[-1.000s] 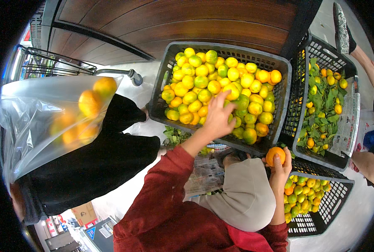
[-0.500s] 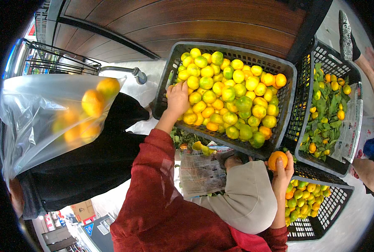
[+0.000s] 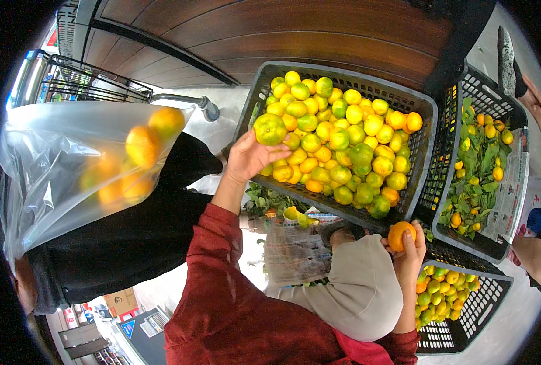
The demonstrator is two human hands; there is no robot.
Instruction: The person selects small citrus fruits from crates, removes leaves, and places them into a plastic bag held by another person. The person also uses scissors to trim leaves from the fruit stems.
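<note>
My left hand (image 3: 249,157) grips a greenish-yellow mandarin (image 3: 270,129) with its fingertips, raised above the left side of a large black crate (image 3: 430,121). Loose mandarins (image 3: 339,139), yellow, green and a few orange, fill that crate. Near the crate's front right corner, my right hand (image 3: 409,246) holds an orange mandarin (image 3: 401,236) between thumb and fingers. A curled piece of green-yellow peel (image 3: 299,216) lies below the crate, above a sheet of newspaper (image 3: 294,252).
At left a person in black stands by a clear plastic bag (image 3: 57,164) with several mandarins inside. A wire cart (image 3: 94,79) is behind it. To the right stand a crate of leafy small fruit (image 3: 477,164) and a crate of small mandarins (image 3: 443,292). Another person's hand (image 3: 538,258) shows far right.
My left hand has come up from among the fruit in the crate with a greenish-yellow mandarin. My right hand still holds the orange mandarin, nearly in the same place.
</note>
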